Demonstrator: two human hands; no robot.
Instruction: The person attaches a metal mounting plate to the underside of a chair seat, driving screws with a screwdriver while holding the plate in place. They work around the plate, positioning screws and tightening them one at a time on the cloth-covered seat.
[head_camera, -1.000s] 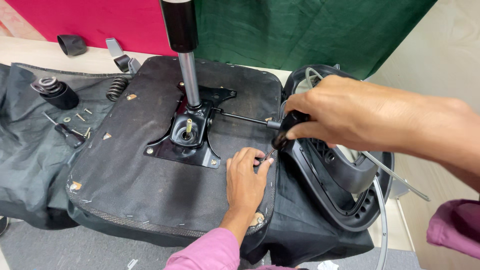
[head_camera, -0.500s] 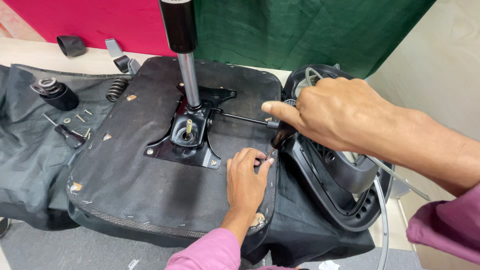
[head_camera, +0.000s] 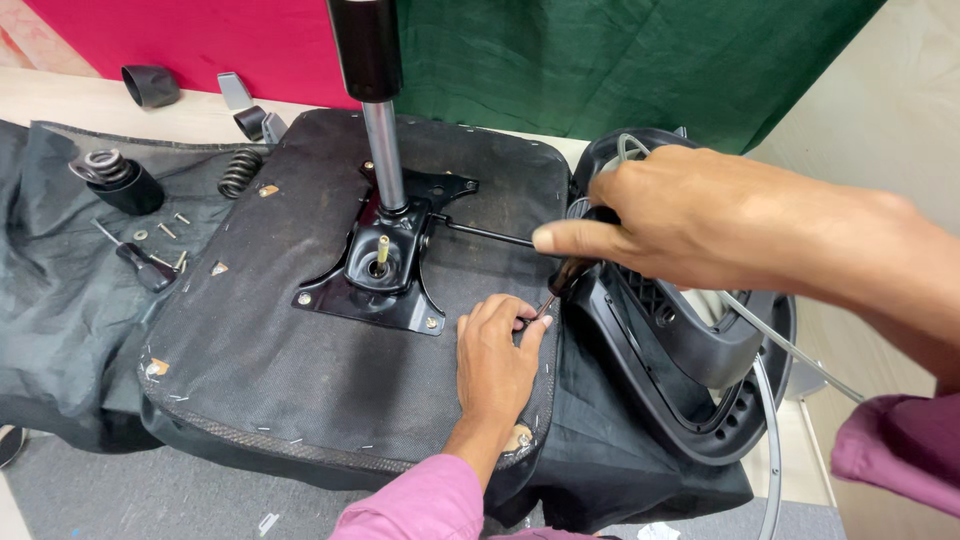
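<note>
The right hand (head_camera: 700, 225) grips a screwdriver (head_camera: 562, 280) at the seat's (head_camera: 250, 340) right edge. The left hand (head_camera: 495, 355) lies flat and open, holding nothing, just beside the armrest (head_camera: 680, 350).

Right hand (head_camera: 700, 225) is gripping a dark-handled screwdriver (head_camera: 565, 280) right of centre, tip angling down to the left hand (head_camera: 495, 355), which is lying flat on the upturned seat base (head_camera: 250, 330). Black metal mounting plate (head_camera: 385, 265) with gas cylinder (head_camera: 375, 100) is standing at upper centre. Black armrest (head_camera: 680, 340) is lying at right.
</note>
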